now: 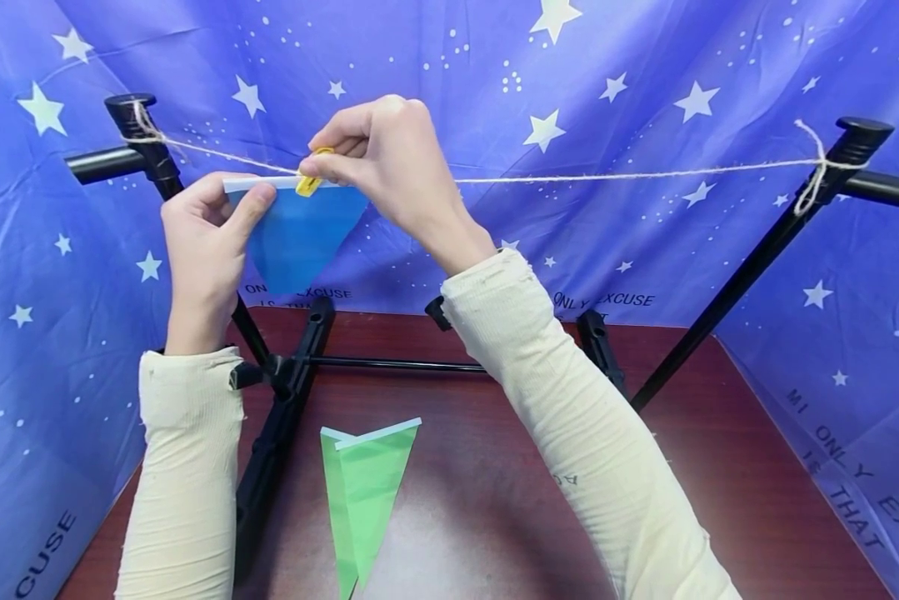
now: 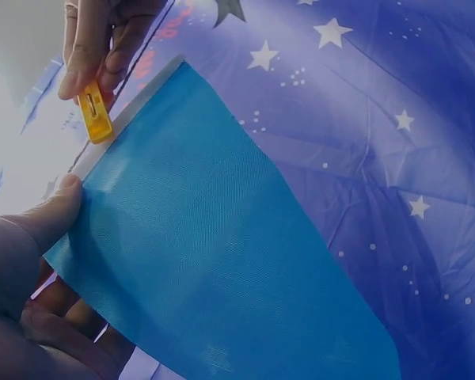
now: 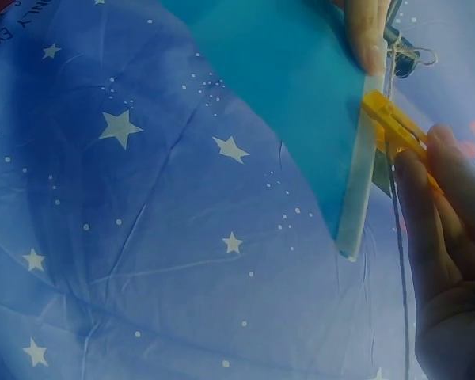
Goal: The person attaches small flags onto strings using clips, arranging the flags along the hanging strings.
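A blue pennant flag [image 1: 302, 237] with a white top band hangs at the string [image 1: 569, 178], toward its left end. My left hand [image 1: 207, 242] pinches the flag's upper left corner between thumb and fingers. With thumb and fingertips my right hand [image 1: 397, 167] pinches a yellow clothespin [image 1: 310, 179]. In the right wrist view the clothespin [image 3: 392, 123] straddles the flag's white band [image 3: 356, 190], close beside the string; whether it grips the string too, I cannot tell. Two green pennant flags [image 1: 377, 467] lie overlapping on the table below.
The string is tied between a left black post [image 1: 166, 179] and a right black post [image 1: 749, 271]. A black crossbar [image 1: 397, 364] links the stand's feet on the dark red table [image 1: 479, 517]. Blue star-patterned cloth [image 1: 644, 50] surrounds the back and sides.
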`<state>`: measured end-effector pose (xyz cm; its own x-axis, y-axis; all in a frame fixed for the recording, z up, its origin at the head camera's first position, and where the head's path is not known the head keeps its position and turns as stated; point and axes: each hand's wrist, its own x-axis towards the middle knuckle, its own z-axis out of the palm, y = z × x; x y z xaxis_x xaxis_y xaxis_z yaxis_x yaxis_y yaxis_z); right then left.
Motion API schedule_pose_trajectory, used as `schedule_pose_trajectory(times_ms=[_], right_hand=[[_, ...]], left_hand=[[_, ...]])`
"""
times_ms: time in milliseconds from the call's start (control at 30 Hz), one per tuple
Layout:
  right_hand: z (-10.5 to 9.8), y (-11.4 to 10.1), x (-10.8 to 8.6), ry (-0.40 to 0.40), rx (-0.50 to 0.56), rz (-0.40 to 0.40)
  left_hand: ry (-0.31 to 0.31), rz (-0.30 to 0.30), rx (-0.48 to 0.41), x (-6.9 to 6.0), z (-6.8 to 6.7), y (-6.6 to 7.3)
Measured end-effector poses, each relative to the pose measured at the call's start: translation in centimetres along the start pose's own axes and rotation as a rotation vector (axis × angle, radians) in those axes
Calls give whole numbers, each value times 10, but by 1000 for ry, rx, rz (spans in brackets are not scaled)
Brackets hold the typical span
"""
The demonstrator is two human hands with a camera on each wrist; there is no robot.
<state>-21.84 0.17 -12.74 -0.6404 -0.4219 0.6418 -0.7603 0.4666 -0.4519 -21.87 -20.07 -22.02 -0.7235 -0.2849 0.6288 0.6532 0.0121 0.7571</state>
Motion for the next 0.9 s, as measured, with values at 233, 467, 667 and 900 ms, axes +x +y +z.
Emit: schedule_pose_trajectory(times_ms=[233,467,667,900], right_hand=[[2,-1,0,-13,6,18],[3,-1,-1,-55,35,66],[4,5,0,-101,79,71],[4,11,0,-117,56,57]], left_hand=[[1,10,-19,1,0,2],[-4,1,-46,0,1,2],[-6,-13,-41,-2,1,1],[-15,-24,-46,-3,1,1]])
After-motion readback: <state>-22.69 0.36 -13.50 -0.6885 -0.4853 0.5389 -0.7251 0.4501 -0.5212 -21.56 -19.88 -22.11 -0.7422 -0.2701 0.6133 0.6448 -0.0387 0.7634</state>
